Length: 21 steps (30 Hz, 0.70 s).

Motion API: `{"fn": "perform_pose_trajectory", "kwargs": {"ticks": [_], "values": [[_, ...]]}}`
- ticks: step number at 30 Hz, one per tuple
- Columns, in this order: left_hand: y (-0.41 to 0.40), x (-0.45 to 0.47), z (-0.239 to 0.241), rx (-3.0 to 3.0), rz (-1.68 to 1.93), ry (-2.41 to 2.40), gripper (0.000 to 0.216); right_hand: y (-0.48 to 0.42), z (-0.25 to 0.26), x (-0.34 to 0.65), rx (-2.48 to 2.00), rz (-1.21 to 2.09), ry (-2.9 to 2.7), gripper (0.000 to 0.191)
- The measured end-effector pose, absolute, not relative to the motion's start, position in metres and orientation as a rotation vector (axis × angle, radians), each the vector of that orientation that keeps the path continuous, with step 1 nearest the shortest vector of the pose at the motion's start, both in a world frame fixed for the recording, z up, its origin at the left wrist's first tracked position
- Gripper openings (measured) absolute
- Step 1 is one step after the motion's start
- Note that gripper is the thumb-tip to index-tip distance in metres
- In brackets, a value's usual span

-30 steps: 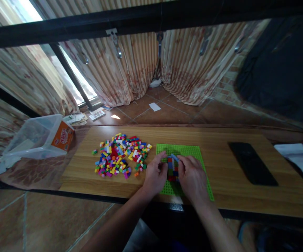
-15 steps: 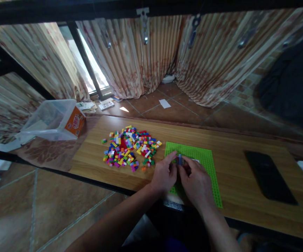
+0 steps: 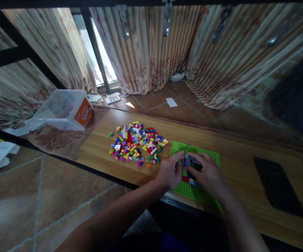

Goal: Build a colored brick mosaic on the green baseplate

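Observation:
A green studded baseplate (image 3: pixel 195 193) lies on the wooden table, carrying a low build of toy bricks (image 3: pixel 185 179) in red, blue and other colours. My left hand (image 3: pixel 170 172) is closed at the build's left side, with thumb and index finger against a light blue toy brick (image 3: pixel 187 159) that stands up from it. From the right, my right hand (image 3: pixel 207 171) reaches over the build, its bent fingers and thumb gripping around the same spot. Both hands hide much of the build, and the exact finger contact is dim.
Left of the baseplate is a spread pile of loose coloured bricks (image 3: pixel 130 145). A black flat panel (image 3: pixel 279 185) lies on the table's right part. Beyond the table's left end stands a clear plastic bin (image 3: pixel 62 120) with an orange label. Curtains (image 3: pixel 140 52) hang behind.
The view has shifted, so everything sits further right. My right hand has moved slightly away from the left one, exposing more of the red and blue bricks between them.

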<state>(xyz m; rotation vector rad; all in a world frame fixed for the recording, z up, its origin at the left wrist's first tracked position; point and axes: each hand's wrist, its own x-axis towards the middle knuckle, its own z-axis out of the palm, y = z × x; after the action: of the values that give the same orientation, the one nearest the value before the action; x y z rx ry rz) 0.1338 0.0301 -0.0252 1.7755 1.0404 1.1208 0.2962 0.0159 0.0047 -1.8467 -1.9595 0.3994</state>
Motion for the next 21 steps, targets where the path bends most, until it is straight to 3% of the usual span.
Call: {"fn": "perform_pose_trajectory", "kwargs": {"ticks": [9, 21], "values": [[0.030, 0.135, -0.031, 1.772, 1.159, 1.101, 0.044, 0.012, -0.005, 0.296, -1.826, 0.354, -1.837, 0.041], [0.029, 0.135, -0.027, 1.806, 1.154, 1.091, 0.044, 0.012, -0.013, 0.304, -1.772, 0.610, -1.762, 0.045]]}}
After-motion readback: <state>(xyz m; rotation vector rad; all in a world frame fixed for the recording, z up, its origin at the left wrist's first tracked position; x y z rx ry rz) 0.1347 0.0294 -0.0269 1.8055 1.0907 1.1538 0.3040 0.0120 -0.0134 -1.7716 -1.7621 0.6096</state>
